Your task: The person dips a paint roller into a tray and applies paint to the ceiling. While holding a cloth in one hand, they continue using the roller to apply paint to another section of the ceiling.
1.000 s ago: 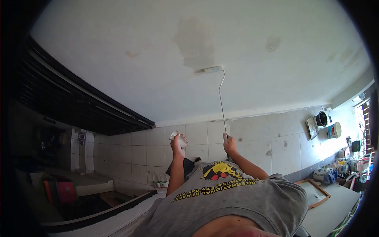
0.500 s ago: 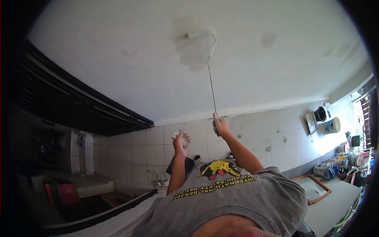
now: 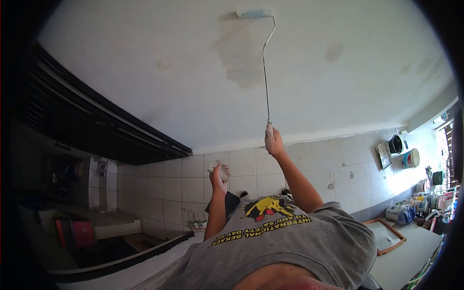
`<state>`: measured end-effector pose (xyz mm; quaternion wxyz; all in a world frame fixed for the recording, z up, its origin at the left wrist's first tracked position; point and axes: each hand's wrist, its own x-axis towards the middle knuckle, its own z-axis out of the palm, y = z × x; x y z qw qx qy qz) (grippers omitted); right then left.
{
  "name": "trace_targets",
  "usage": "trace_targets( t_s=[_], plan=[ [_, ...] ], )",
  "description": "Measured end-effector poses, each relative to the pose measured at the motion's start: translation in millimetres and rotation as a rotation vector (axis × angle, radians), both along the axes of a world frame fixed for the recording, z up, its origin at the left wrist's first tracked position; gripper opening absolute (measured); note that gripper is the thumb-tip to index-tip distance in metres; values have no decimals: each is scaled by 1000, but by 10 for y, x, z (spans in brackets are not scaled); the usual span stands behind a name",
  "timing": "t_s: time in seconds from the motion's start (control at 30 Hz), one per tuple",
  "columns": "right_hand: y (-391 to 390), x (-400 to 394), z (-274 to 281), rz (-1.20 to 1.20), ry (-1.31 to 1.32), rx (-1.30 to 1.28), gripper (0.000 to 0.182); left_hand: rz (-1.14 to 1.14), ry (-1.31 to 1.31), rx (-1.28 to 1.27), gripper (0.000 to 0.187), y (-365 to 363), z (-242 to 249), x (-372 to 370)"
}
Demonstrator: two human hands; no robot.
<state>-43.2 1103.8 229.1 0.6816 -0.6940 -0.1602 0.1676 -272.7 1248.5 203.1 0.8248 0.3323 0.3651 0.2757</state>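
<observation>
My right hand (image 3: 274,141) is closed around the handle of a paint roller (image 3: 255,14). The roller's long bent wire frame reaches up the white wall (image 3: 145,92), and its pale, blue-flecked sleeve lies at the top edge of a damp-looking greyish patch (image 3: 239,58). Lower and to the left, my left hand (image 3: 220,178) is closed on a pale crumpled thing (image 3: 212,167), whose kind I cannot make out. Its fingers partly cover that thing.
Black folding gate panels (image 3: 111,116) stand along the left. Tiled floor (image 3: 309,166) runs below the wall, with slippers (image 3: 197,220) on it. At right are a paint tray (image 3: 384,154), a black bucket (image 3: 396,143), a white tub (image 3: 411,158) and a wooden frame (image 3: 385,237) on a pale surface.
My right hand has moved up and slightly right, and the roller has travelled up the wall from within the greyish patch to its top. My left hand has hardly moved.
</observation>
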Motion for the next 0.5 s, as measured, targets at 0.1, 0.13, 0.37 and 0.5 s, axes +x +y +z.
trace_targets(
  t_s=[0.1, 0.13, 0.37, 0.5],
  plan=[
    [-173, 2, -521, -44, -180, -158, 54, 5, 6, -3, 27, -31, 30, 37],
    [-306, -115, -738, -56, -252, -203, 56, 6, 10, -2, 27, -36, 16, 34],
    [-970, -752, -1529, -111, 53, -618, 63, 25, -16, 27, 25, 3, 72, 117],
    [-814, -614, -1276, -91, -64, -490, 61, -3, -31, 49, 26, 61, 72, 207]
  ],
)
